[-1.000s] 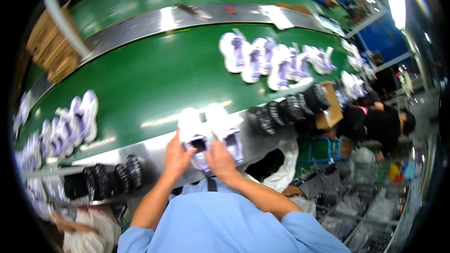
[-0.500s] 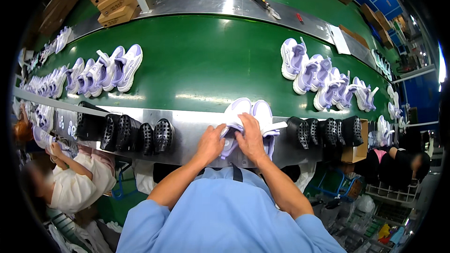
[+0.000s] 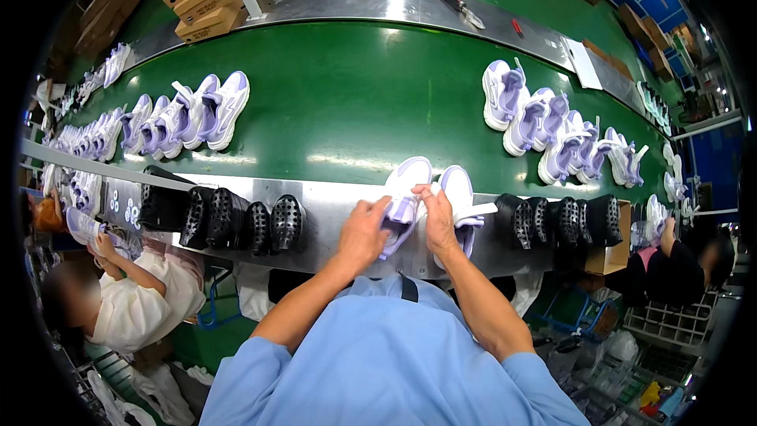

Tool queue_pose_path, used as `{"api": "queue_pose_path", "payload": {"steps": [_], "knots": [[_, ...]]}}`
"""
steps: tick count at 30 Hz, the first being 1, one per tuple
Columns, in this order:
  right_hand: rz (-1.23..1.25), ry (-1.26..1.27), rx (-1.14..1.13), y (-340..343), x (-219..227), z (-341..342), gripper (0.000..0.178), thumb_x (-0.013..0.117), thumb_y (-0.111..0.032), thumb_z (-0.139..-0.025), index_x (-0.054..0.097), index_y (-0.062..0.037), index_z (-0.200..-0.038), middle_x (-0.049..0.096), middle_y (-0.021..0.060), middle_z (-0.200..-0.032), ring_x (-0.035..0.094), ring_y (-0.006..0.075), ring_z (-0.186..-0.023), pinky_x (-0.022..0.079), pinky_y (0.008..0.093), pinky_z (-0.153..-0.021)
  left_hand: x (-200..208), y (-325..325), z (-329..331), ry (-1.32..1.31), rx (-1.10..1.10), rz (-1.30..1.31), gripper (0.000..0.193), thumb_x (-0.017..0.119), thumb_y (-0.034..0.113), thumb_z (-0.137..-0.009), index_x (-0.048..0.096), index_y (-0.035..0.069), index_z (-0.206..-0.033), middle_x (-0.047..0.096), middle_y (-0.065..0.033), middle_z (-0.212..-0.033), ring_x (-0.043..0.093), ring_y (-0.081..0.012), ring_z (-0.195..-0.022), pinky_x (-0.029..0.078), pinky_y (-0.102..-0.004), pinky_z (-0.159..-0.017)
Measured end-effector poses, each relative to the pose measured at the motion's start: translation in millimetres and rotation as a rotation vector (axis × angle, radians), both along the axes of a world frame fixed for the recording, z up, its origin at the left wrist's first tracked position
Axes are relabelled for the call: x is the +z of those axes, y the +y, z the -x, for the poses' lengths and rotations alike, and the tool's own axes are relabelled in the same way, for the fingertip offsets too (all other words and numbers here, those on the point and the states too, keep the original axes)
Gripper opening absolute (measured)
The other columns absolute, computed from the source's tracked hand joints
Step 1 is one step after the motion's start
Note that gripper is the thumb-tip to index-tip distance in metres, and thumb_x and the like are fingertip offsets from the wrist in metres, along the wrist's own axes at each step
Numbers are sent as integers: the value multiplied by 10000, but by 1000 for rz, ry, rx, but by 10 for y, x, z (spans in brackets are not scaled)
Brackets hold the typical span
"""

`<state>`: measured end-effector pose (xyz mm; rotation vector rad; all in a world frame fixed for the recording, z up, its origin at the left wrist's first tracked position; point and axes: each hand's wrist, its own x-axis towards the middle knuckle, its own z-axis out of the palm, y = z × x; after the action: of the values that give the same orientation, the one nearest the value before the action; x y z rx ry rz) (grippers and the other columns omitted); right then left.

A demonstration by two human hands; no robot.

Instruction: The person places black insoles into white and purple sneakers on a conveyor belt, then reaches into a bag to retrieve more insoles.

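Two white and lilac sneakers stand side by side on the metal ledge in front of me, toes pointing away. My left hand is closed on the near left side of the left sneaker, fingers at its upper. My right hand is between the two shoes, its fingers pinched at a small white strap end above the left sneaker. The right sneaker stands partly behind my right hand, its white strap sticking out to the right.
Black perforated shoe forms line the ledge to the left, with more forms to the right. Beyond runs a green belt carrying sneaker rows on both sides. A person sits at left, another at right.
My right hand has moved from over the left sneaker's opening to its right side and now pinches the strap end. My left hand stays at the shoe's left side.
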<state>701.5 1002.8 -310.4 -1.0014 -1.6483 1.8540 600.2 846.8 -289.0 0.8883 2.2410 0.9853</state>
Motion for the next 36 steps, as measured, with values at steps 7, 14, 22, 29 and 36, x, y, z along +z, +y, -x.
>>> {"api": "queue_pose_path", "payload": {"steps": [7,14,22,29,36], "knots": [[-109,-176,63,131,-48,-140,346,491,-303,-1038,612,-30,-865,635,59,-871,591,185,-862,482,326,-797,-92,318,173,705,-566,-258,224,702,152,-804,694,132,-1027,596,-105,-1050,585,-293,-1027,475,-407,-838],[193,9,96,180,215,-191,214,599,-216,-990,622,-7,-1028,652,56,-955,644,144,-929,557,304,-776,-148,277,208,713,-728,-328,213,649,156,-819,668,92,-1021,565,-97,-962,569,-284,-936,473,-404,-826],[192,-75,437,328,334,-132,232,684,-134,-993,611,2,-1166,683,85,-1039,682,156,-923,590,311,-775,-98,-131,0,103,-12,505,504,688,229,-925,569,47,-1379,631,-194,-1274,640,-375,-1079,548,-439,-946],[-332,-157,672,321,772,-81,176,767,-155,-952,678,-3,-965,676,44,-877,621,108,-758,529,284,-672,-230,-212,59,-471,144,314,607,646,80,-891,543,169,-1482,581,-274,-1353,624,-464,-1146,520,-493,-1000],[-261,-263,719,91,1210,-128,192,802,-184,-921,721,-17,-969,673,-1,-753,566,83,-680,470,267,-628,399,-357,192,415,-34,3,667,601,-94,-788,642,162,-1403,498,-275,-1419,556,-476,-1066,504,-502,-986]]}}
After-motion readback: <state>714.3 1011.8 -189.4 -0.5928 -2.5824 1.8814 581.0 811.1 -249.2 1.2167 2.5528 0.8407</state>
